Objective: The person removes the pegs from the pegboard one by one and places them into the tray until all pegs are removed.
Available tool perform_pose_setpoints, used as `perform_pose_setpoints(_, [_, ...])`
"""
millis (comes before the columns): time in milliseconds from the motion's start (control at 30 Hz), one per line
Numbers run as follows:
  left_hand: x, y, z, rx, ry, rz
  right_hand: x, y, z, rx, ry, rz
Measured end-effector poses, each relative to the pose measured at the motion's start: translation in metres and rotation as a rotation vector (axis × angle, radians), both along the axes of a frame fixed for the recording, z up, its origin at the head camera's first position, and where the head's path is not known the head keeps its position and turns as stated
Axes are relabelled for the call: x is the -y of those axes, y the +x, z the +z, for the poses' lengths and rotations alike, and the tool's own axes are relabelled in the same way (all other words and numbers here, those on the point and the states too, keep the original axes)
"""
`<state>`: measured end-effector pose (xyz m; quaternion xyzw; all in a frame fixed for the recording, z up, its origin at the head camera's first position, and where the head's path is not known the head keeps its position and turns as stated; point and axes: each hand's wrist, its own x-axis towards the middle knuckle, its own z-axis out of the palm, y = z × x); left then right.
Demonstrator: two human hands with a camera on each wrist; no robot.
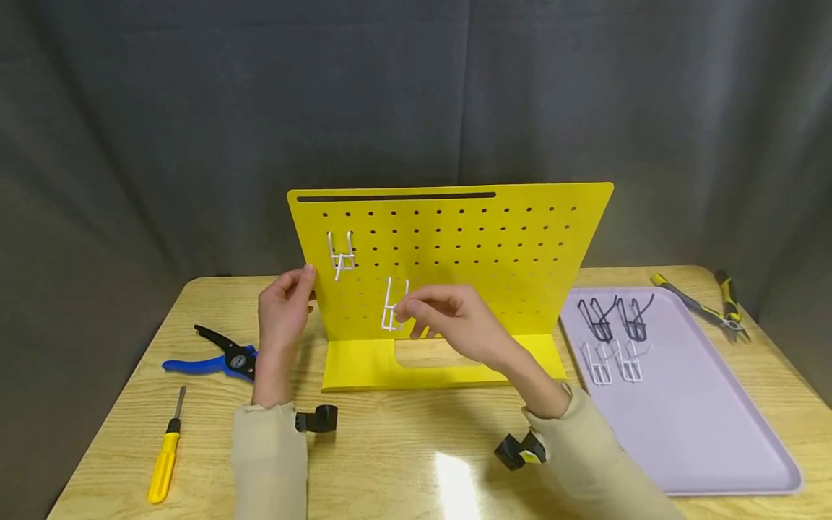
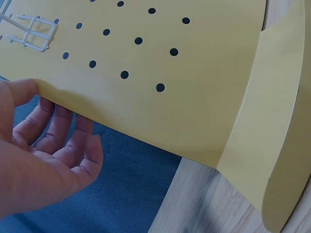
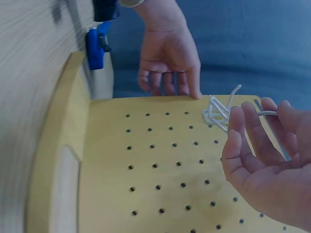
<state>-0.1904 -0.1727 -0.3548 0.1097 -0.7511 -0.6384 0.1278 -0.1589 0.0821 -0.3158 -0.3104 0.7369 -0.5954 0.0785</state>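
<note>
A yellow pegboard (image 1: 520, 289) stands upright on its bent base. At its left edge my left hand (image 1: 284, 307) grips the board; in the left wrist view the thumb (image 2: 22, 91) lies on the front and the fingers reach behind. One white wire hook (image 1: 341, 257) hangs in the holes at the upper left. Another white wire hook (image 1: 386, 303) is pinched by its prong between thumb and fingers of my right hand (image 1: 458, 318), in front of the board, lower and to the right of the hung one. The right wrist view shows the pinched prong (image 3: 267, 113); the fingers hide the rest.
On the right a lilac tray (image 1: 702, 426) bears two black hooks (image 1: 601, 328) and two white hooks (image 1: 599, 367). Yellow-and-black pliers (image 1: 729, 321) lie beyond its far corner. Blue-and-black pliers (image 1: 221, 361) and a yellow screwdriver (image 1: 165, 458) lie on the left.
</note>
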Motion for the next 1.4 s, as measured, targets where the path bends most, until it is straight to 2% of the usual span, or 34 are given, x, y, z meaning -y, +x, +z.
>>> perform_pose_setpoints(167, [0.0, 0.0, 0.001, 0.021, 0.001, -0.005, -0.014, 0.005, -0.012, 0.044, 0.057, 0.008])
perform_pose_setpoints(500, [0.0, 0.0, 0.001, -0.009, 0.002, -0.006, -0.058, 0.009, -0.026, 0.087, 0.202, 0.014])
perform_pose_setpoints(700, [0.0, 0.0, 0.001, -0.014, 0.0, -0.007, -0.091, 0.012, -0.028, 0.105, 0.215, 0.005])
perform_pose_setpoints(933, [0.0, 0.001, 0.001, -0.014, -0.003, -0.007, -0.14, 0.017, -0.018, 0.073, 0.203, -0.034])
perform_pose_setpoints(1133, [0.0, 0.0, 0.001, -0.02, 0.0, 0.0, -0.186, 0.024, -0.005, 0.017, 0.3, -0.099])
perform_pose_setpoints(1400, [0.0, 0.001, 0.0, -0.011, -0.002, 0.003, -0.247, 0.034, -0.004, -0.008, 0.366, -0.216])
